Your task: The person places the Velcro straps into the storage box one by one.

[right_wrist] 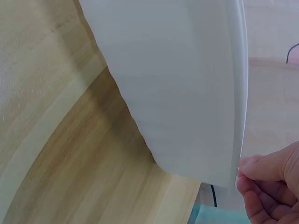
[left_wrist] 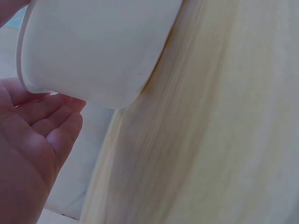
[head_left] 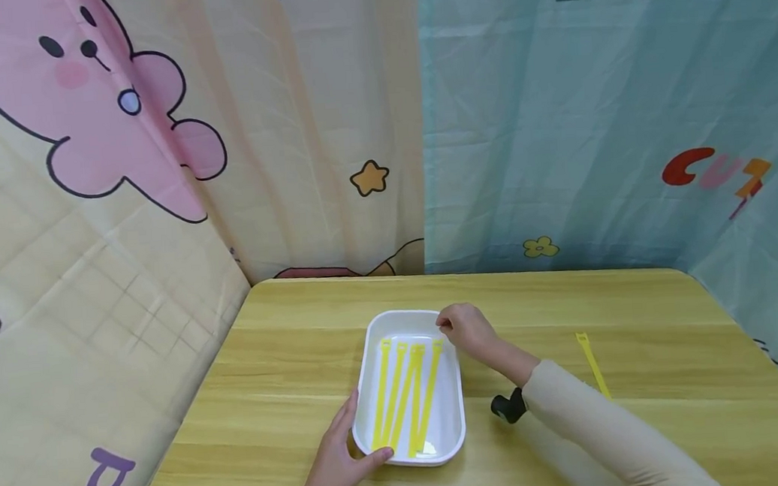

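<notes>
A white plastic tray (head_left: 458,419) with rounded corners sits on the table. Several yellow cable ties (head_left: 381,394), flat strips with slotted heads, lie lengthwise inside it, two of them crossing near the top. My left hand (head_left: 339,453) holds the tray's near left corner, thumb over the rim and fingers along the outer wall; the left wrist view has those fingers (left_wrist: 56,114) under the lip. At the far right corner my right hand (head_left: 469,329) pinches the rim between thumb and curled fingers. Another yellow cable tie (head_left: 594,364) lies alone on the table beyond the right forearm.
The wooden table (head_left: 288,355) has its far edge against printed curtains (head_left: 531,150). A black wrist camera (head_left: 509,406) sticks out from the right sleeve (head_left: 598,417), which crosses the table's right half and overlaps the near end of the lone tie.
</notes>
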Motion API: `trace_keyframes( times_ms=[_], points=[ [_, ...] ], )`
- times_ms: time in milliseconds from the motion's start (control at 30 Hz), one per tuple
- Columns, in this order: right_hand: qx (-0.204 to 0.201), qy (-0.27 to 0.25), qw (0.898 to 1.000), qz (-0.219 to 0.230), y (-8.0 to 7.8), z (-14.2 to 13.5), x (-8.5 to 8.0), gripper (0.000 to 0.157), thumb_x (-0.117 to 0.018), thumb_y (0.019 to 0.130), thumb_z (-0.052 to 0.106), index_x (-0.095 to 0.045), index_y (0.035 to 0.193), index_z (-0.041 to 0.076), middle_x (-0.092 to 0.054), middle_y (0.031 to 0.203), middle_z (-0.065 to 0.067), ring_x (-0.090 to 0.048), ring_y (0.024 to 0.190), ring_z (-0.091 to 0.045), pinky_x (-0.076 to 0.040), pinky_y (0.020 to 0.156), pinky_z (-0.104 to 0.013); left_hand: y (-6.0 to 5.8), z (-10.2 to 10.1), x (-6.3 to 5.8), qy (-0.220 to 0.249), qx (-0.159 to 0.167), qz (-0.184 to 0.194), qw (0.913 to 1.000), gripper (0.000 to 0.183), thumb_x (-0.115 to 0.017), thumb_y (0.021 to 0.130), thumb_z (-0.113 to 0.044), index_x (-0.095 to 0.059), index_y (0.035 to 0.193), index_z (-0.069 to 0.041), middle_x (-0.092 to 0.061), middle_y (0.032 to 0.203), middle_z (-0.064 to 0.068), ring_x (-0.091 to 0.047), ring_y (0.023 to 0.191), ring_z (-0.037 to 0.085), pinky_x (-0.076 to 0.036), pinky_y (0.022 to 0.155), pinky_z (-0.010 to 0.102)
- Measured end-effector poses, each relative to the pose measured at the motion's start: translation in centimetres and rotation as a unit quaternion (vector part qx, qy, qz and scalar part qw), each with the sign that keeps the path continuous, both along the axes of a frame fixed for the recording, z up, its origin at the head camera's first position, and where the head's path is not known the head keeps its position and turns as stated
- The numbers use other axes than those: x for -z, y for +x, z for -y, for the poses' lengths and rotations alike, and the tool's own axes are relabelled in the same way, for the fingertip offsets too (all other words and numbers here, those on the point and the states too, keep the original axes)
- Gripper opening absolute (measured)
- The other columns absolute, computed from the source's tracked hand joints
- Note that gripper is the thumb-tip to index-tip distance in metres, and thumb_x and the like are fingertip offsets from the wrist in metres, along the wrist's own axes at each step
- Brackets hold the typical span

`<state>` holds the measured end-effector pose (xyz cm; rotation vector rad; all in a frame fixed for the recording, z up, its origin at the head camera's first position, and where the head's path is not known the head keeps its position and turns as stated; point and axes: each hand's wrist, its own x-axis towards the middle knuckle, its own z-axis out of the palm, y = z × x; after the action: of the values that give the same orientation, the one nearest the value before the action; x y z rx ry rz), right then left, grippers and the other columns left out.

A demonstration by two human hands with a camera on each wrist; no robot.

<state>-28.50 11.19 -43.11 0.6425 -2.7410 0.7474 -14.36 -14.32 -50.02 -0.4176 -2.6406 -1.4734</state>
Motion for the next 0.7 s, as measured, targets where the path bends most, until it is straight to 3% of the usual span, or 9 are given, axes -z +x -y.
trace_keyframes(
  times_ms=[333,700],
  points=[
    [0.018,-0.012,1.0,0.021,-0.4,-2.3,-0.2,0.007,-0.068,0.079,-0.002,-0.072,0.084,0.001,-0.067,0.082,-0.007,-0.062,0.076,-0.022,-0.053,0.068,-0.035,-0.2,-0.2,0.3,-0.001,-0.004,-0.005,1.0,0.101,-0.078,0.069,-0.041,-0.023,0.144,-0.002,-0.028,0.143,0.022,-0.028,0.128,0.042,-0.027,0.097,0.061],
    [0.074,-0.01,0.995,0.06,-0.3,-6.9,0.8,0.007,-0.068,0.081,0.001,-0.069,0.087,-0.002,-0.065,0.08,-0.007,-0.06,0.073,-0.022,-0.052,0.066,-0.036,-0.2,-0.1,-0.1,-0.003,-0.002,0.002,1.0,0.1,-0.078,0.07,-0.04,-0.023,0.144,-0.001,-0.028,0.143,0.023,-0.027,0.128,0.043,-0.026,0.096,0.062]
  ],
)
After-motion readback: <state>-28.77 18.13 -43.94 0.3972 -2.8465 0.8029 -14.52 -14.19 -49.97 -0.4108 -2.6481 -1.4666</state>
